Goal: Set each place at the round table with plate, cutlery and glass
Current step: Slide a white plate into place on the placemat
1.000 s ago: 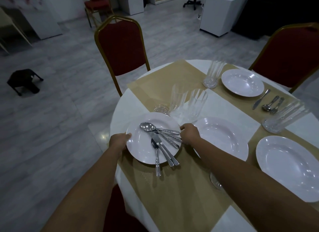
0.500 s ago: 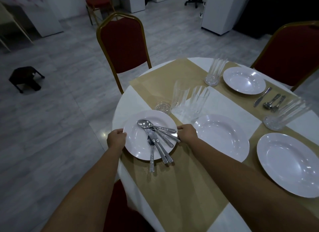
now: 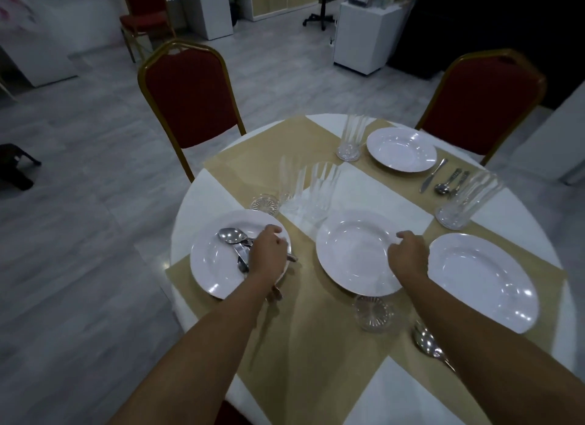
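A white plate (image 3: 212, 268) at the table's left edge carries a pile of cutlery (image 3: 231, 235). My left hand (image 3: 268, 250) lies curled over that cutlery at the plate's right side, with handles sticking out beneath it. My right hand (image 3: 409, 254) grips the right rim of the middle plate (image 3: 349, 253). A third plate (image 3: 484, 282) sits at the right. The far plate (image 3: 400, 149) has a glass (image 3: 351, 136) to its left and a cutlery set (image 3: 443, 179) to its right. Two glasses (image 3: 323, 187) stand mid-table.
The round table (image 3: 202, 209) has a white cloth and beige mats. A glass (image 3: 373, 313) stands near the middle plate's front rim, beside a spoon (image 3: 425, 342). Another glass (image 3: 465, 200) stands at right. Red chairs (image 3: 190, 98) (image 3: 481, 105) stand behind the table.
Both hands let go of the left plate's rims. My left hand moved right onto the cutlery; my right hand moved to the middle plate's right rim. The view shifted right.
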The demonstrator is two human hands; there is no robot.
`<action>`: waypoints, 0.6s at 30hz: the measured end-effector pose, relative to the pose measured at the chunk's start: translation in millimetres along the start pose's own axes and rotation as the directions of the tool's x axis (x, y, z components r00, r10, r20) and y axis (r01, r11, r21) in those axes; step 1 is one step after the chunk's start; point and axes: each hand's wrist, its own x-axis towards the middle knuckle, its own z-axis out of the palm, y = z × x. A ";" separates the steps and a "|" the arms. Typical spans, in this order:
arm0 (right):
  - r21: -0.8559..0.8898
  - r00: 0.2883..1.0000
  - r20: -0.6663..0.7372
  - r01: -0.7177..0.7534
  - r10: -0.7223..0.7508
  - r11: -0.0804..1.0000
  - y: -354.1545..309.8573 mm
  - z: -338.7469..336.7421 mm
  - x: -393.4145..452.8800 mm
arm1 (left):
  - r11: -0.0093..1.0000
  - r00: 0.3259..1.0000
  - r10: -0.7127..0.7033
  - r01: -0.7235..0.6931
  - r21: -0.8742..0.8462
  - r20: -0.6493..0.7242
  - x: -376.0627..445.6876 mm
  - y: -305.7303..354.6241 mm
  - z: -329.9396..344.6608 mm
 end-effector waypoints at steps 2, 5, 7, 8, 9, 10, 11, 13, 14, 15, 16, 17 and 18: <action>-0.040 0.998 0.020 -0.064 0.065 0.997 16.9 -3.9 4.8 | 0.998 0.995 0.033 -0.038 0.046 0.097 -1.1 11.0 23.2; -0.055 0.994 0.069 -0.079 0.083 0.995 30.9 -3.2 6.8 | 0.995 0.982 0.017 -0.035 0.091 0.186 3.6 22.7 50.8; -0.028 0.995 0.083 -0.050 0.052 0.998 35.2 -4.0 9.8 | 0.994 0.975 -0.015 -0.009 0.110 0.222 9.1 28.0 66.1; -0.019 0.995 0.093 -0.038 0.040 0.999 36.2 -4.7 11.6 | 0.992 0.971 -0.034 0.003 0.130 0.237 10.3 30.4 71.0; -0.013 0.994 0.107 -0.033 0.034 0.999 37.2 -5.3 13.9 | 0.988 0.968 -0.051 0.013 0.152 0.246 11.1 32.0 75.0; -0.006 0.992 0.123 -0.037 0.038 0.999 37.8 -6.4 15.9 | 0.986 0.967 -0.065 0.025 0.165 0.245 11.9 33.3 78.2; 0.004 0.990 0.136 -0.047 0.046 0.999 38.7 -7.0 18.4 | 0.985 0.969 -0.074 0.034 0.170 0.235 13.1 33.8 80.4; 0.042 0.986 0.155 -0.076 0.068 0.996 36.7 -10.3 20.4 | 0.983 0.974 -0.094 0.058 0.173 0.208 16.5 33.9 80.4; 0.064 0.984 0.160 -0.087 0.075 0.994 35.2 -12.7 20.6 | 0.982 0.974 -0.108 0.074 0.172 0.198 16.8 34.9 78.1; 0.088 0.985 0.157 -0.090 0.075 0.992 33.7 -15.0 21.0 | 0.983 0.974 -0.118 0.086 0.164 0.192 17.1 35.7 74.9; 0.111 0.985 0.156 -0.089 0.071 0.990 32.1 -18.4 19.7 | 0.985 0.974 -0.125 0.098 0.145 0.189 15.8 37.3 70.2; 0.134 0.986 0.156 -0.084 0.062 0.987 31.5 -20.8 17.6 | 0.987 0.974 -0.131 0.110 0.118 0.186 13.3 36.9 64.9; 0.150 0.985 0.163 -0.077 0.052 0.986 31.1 -23.2 14.2 | 0.988 0.973 -0.140 0.125 0.090 0.184 9.2 35.3 59.1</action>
